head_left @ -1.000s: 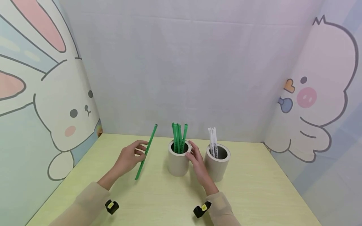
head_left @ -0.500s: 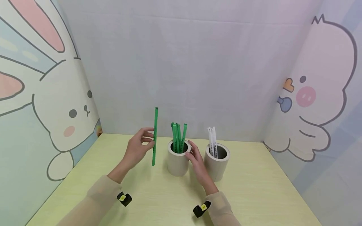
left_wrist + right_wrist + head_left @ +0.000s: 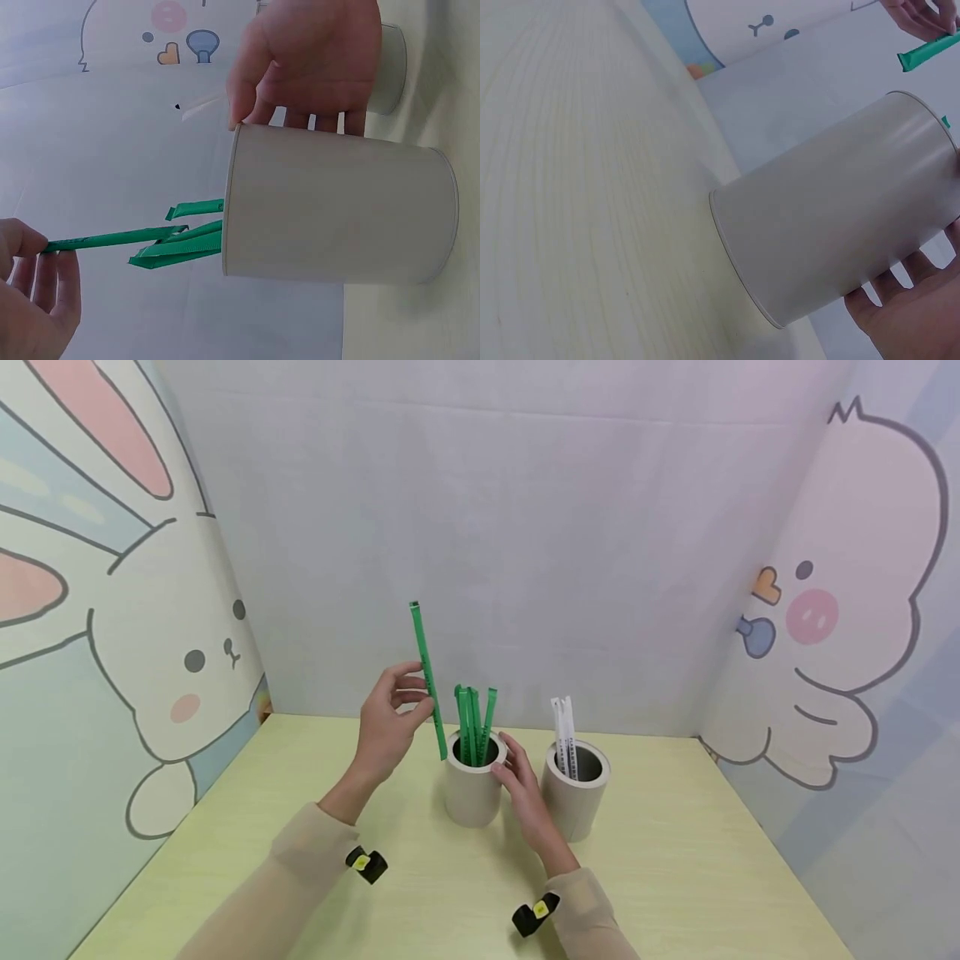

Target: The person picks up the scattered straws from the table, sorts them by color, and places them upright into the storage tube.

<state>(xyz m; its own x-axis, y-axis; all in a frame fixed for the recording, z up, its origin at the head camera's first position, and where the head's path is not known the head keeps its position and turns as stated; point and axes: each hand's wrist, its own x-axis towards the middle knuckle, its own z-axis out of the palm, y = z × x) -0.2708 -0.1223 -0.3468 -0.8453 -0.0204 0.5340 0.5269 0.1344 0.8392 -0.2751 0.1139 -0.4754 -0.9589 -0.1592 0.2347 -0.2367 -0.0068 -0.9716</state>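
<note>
My left hand point(image 3: 386, 727) pinches a long, slim green stick packet point(image 3: 429, 681) between thumb and fingers. The packet leans, its lower end just left of the rim of a beige cylindrical cup point(image 3: 471, 802). Several similar green packets point(image 3: 470, 722) stand in that cup, their ends poking out in the left wrist view. Around the cup's right side, my right hand point(image 3: 528, 802) holds it, with the thumb near the rim and the fingers behind. The right wrist view shows those fingers against the cup wall point(image 3: 840, 210) and the raised green packet point(image 3: 926, 54) beyond.
A second beige cup point(image 3: 573, 806) stands to the right, close beside my right wrist, with a few white printed stick packets point(image 3: 566, 739) in it. The pale wooden table point(image 3: 660, 877) meets a grey cloth backdrop point(image 3: 487, 527), with cartoon-printed panels at both sides.
My left hand has risen and moved right with the green packet, whose lean has turned from rightward to leftward at the top. The right hand and both cups stay in place.
</note>
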